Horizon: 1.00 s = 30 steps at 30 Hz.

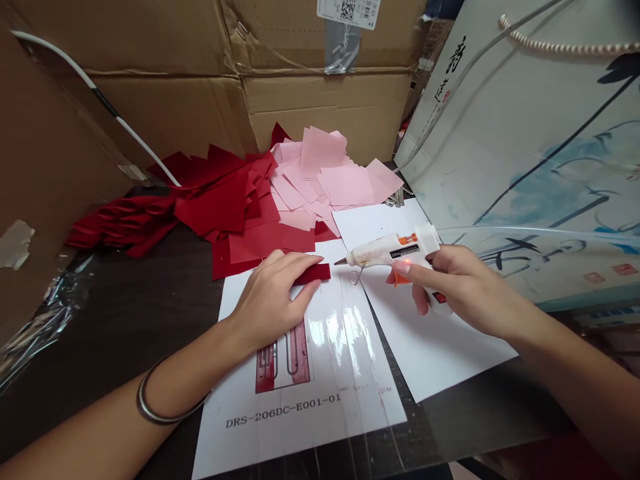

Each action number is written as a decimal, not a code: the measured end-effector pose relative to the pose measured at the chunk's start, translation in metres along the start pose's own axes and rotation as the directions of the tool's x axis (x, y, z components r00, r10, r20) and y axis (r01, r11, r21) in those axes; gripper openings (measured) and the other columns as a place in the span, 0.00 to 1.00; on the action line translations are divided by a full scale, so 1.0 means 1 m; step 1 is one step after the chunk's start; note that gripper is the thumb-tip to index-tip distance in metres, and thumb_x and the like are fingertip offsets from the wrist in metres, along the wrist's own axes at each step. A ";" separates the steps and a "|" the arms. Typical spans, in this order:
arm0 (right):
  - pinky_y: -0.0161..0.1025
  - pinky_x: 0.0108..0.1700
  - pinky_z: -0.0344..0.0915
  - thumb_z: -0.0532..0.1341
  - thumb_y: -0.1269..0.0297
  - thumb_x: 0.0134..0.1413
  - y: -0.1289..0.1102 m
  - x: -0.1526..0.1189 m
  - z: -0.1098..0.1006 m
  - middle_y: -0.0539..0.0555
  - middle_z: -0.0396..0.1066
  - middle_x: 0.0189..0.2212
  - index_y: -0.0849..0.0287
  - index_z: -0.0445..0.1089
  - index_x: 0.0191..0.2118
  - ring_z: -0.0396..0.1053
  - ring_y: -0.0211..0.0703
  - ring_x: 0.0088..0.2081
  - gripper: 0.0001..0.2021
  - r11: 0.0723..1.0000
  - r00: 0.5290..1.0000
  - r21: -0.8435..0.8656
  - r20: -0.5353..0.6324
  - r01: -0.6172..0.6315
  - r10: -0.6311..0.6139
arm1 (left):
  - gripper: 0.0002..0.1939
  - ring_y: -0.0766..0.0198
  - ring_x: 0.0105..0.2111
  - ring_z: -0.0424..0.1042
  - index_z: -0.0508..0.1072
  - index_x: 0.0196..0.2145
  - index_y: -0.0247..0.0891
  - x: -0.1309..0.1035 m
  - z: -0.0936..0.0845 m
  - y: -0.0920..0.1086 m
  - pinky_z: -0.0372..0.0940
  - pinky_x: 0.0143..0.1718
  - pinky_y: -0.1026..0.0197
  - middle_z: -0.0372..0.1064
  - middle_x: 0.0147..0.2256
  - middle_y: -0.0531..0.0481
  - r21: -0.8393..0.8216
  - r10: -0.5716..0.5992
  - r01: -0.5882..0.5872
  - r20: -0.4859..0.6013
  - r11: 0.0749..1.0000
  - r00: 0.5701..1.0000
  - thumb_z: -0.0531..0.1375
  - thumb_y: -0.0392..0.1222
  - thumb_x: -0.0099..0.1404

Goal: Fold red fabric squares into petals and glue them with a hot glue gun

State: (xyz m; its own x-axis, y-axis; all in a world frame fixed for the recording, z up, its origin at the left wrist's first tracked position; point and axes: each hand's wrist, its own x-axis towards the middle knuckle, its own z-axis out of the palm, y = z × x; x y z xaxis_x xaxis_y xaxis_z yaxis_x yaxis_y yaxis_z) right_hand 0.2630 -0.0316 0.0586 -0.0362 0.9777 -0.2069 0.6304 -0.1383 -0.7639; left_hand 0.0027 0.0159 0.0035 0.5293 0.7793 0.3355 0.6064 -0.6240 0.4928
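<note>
My left hand (274, 293) lies over a narrow dark red fabric strip (319, 272), its fingers and thumb closed on the strip against a glossy printed sheet (345, 400). My right hand (460, 287) wraps round the handle of a white glue gun (380, 252) with an orange trigger. The gun's dark nozzle points left, just off the strip's right end. A small wire stand shows under the barrel. An orange-red light glows by my right thumb.
Behind my hands lie piles of dark red pieces (215, 200) and pink pieces (325, 167). Folded red pieces (125, 220) sit at the left. A plain white sheet (425, 353) lies at the right. Cardboard walls (325, 113) and a painted white panel (530, 153) enclose the table.
</note>
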 end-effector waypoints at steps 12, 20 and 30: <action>0.38 0.22 0.52 0.57 0.46 0.58 -0.013 0.010 0.011 0.49 0.64 0.15 0.57 0.65 0.23 0.59 0.36 0.18 0.21 0.999 0.986 -0.032 0.168 -0.013 0.018 | 0.07 0.58 0.36 0.68 0.69 0.40 0.37 0.001 -0.001 0.003 0.63 0.37 0.55 0.69 0.38 0.46 -0.031 -0.094 0.095 0.032 0.995 0.995 0.53 0.37 0.67; 0.38 0.19 0.51 0.57 0.44 0.58 -0.017 0.012 0.009 0.48 0.62 0.14 0.57 0.62 0.18 0.56 0.34 0.16 0.25 0.983 0.986 -0.179 0.166 0.049 -0.019 | 0.07 0.60 0.34 0.66 0.73 0.35 0.36 -0.001 0.002 -0.001 0.63 0.37 0.55 0.66 0.37 0.46 -0.003 -0.056 0.056 0.042 0.998 0.998 0.55 0.36 0.65; 0.39 0.22 0.52 0.54 0.44 0.60 -0.025 0.008 0.009 0.47 0.58 0.13 0.55 0.64 0.22 0.55 0.37 0.16 0.23 0.953 0.984 -0.268 0.146 0.140 -0.104 | 0.07 0.59 0.36 0.66 0.74 0.36 0.35 -0.001 0.002 0.000 0.62 0.38 0.55 0.68 0.36 0.47 0.043 -0.071 0.067 0.087 0.997 0.994 0.55 0.36 0.66</action>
State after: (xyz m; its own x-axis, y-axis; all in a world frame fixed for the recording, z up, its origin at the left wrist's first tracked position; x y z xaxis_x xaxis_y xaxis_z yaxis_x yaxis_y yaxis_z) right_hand 0.2395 -0.0212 0.0707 -0.2146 0.9530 -0.2137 0.8035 0.0479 -0.5934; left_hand 0.0034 0.0146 0.0018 0.5345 0.8135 0.2291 0.6657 -0.5723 0.4788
